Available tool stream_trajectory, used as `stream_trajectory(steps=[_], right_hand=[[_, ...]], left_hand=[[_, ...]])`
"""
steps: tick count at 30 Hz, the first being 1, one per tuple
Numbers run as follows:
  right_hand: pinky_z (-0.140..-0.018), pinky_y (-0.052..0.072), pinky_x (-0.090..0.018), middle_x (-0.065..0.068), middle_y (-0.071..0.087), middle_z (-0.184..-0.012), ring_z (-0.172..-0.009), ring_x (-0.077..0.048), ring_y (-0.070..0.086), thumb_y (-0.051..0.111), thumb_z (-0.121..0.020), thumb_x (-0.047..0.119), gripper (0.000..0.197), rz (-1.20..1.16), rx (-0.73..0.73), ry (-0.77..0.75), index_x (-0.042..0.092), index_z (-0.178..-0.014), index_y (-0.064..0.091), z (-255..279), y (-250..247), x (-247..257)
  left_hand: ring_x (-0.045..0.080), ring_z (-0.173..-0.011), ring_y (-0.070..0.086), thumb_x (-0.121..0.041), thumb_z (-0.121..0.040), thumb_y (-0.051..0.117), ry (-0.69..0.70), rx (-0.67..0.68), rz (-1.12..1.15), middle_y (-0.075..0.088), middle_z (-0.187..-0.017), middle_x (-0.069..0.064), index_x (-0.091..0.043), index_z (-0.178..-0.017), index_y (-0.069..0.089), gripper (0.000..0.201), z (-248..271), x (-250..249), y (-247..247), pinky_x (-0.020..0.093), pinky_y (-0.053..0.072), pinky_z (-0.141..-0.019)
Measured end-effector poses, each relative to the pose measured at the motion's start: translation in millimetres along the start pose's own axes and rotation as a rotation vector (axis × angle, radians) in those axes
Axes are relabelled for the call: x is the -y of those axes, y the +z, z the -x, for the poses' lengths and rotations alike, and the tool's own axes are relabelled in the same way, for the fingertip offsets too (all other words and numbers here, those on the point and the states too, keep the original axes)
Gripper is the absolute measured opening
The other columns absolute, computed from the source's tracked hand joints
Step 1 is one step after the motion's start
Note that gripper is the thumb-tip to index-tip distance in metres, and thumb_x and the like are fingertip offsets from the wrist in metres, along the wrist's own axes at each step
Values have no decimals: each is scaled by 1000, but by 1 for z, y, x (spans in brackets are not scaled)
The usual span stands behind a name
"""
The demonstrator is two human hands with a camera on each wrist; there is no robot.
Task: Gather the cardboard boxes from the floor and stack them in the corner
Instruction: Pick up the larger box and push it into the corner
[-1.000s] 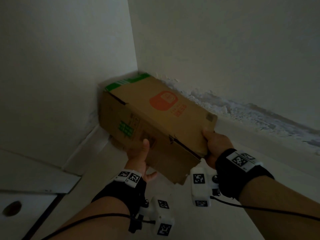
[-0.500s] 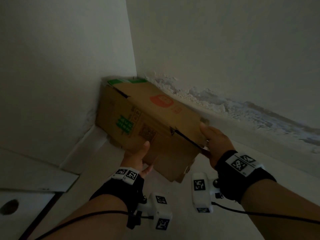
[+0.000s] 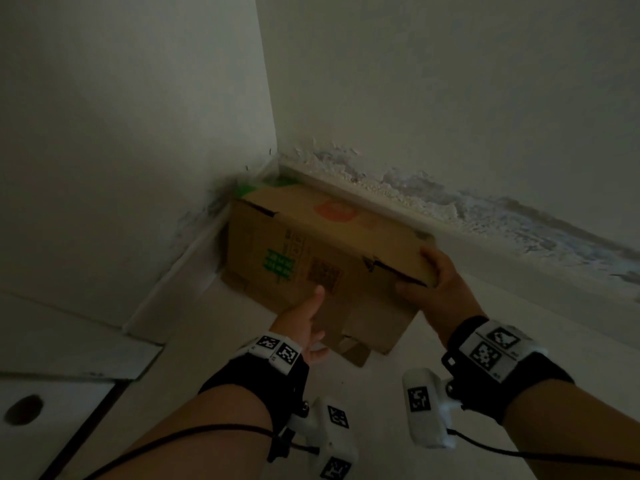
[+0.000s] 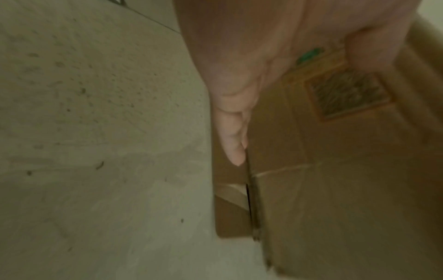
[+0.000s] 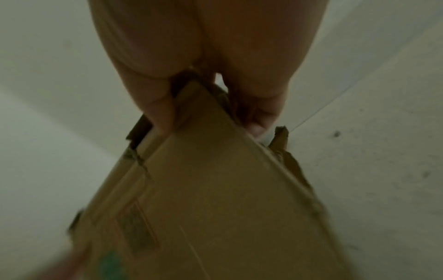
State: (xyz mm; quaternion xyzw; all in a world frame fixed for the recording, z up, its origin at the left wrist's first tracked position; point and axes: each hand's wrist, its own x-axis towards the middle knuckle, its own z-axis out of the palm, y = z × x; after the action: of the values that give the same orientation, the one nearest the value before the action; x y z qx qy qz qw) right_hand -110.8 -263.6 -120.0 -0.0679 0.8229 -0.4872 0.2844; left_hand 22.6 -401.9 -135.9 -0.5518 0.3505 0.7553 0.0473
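Note:
A brown cardboard box [image 3: 311,244] with an orange logo on top and green print on its side sits low in the corner, its far end against both walls. My left hand [image 3: 306,323] holds its near lower edge, thumb up against the side face and fingers tucked beneath. In the left wrist view one finger [image 4: 235,144] lies along a bottom flap of the box [image 4: 335,189]. My right hand [image 3: 433,282] grips the near right top corner, fingers over the top and thumb on the side. The right wrist view shows that hand [image 5: 191,47] pinching the box [image 5: 215,189] at its corner.
Two pale walls meet behind the box, with a skirting board [image 3: 173,282] on the left and peeling paint [image 3: 450,202] low on the right wall. A white panel with a round hole [image 3: 24,410] lies at lower left. Pale speckled floor [image 4: 95,132] surrounds the box.
Both hands have lowered the box and pushed it deeper into the corner. Its top, tilted toward me a second ago, now lies flatter and closer to the floor.

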Motion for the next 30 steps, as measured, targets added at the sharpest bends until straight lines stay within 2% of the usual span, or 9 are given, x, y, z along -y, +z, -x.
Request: stream_trajectory(steps=[5,9,13,18,20,22,25,27,30], right_hand=[[-105,38,-38,-9,26,-152,-133,-29,36,72,-79,28,91,279,141,-18,25,-149,14,4,16,-12],[-105,39,-37,-8,24,-153,-133,-29,37,73,-77,25,96,322,177,-27,26,-149,10,8,23,-11],[-101,40,-33,-10,30,-149,-130,-28,41,74,-74,20,94,443,119,-116,24,-147,15,16,25,-8],[-96,48,-40,-11,32,-141,-122,-31,47,74,-70,32,108,633,186,-44,31,-148,-1,12,29,-11],[-100,45,-40,-10,30,-145,-126,-30,44,78,-68,32,114,534,161,-11,29,-149,-2,12,29,-16],[-104,43,-39,-6,26,-151,-130,-25,40,82,-66,29,116,267,132,11,27,-149,1,14,29,-19],[-92,45,-31,-4,31,-149,-118,-18,44,80,-69,23,108,-23,99,56,26,-148,7,15,30,-19],[-93,44,-32,-6,28,-151,-127,-23,42,79,-71,22,106,38,108,75,24,-149,6,13,32,-18],[-102,40,-34,-9,25,-153,-134,-28,37,75,-75,18,102,197,106,39,20,-149,6,9,37,-17]], left_hand=[[31,-122,46,-51,-76,62,6,-105,-31,41,-137,10,-23,-141,36,75,-5,-5,-12,50,46,-88],[32,-124,46,-52,-77,61,-6,-123,-49,33,-148,10,-24,-142,34,76,-7,-4,-17,53,45,-89],[31,-129,41,-54,-75,61,-17,-122,-55,32,-149,10,-28,-143,31,78,-9,0,-19,57,43,-95],[31,-134,36,-58,-71,62,-36,-111,-87,27,-153,8,-28,-144,29,86,-9,2,-22,54,46,-86],[33,-133,36,-60,-69,63,-47,-148,-99,28,-152,10,-25,-145,27,91,-11,0,-24,55,48,-88],[34,-132,36,-62,-67,64,-44,-169,-96,29,-151,10,-26,-145,28,94,-14,-1,-25,54,50,-84],[33,-127,40,-63,-64,65,-37,-167,-98,31,-151,8,-29,-143,30,93,-17,0,-27,55,50,-88],[30,-118,44,-61,-68,64,-25,-169,-102,34,-149,9,-28,-143,31,88,-17,1,-26,53,49,-90],[32,-127,42,-57,-75,59,-38,-200,-177,37,-148,10,-19,-143,33,82,-18,1,-24,50,47,-95]])
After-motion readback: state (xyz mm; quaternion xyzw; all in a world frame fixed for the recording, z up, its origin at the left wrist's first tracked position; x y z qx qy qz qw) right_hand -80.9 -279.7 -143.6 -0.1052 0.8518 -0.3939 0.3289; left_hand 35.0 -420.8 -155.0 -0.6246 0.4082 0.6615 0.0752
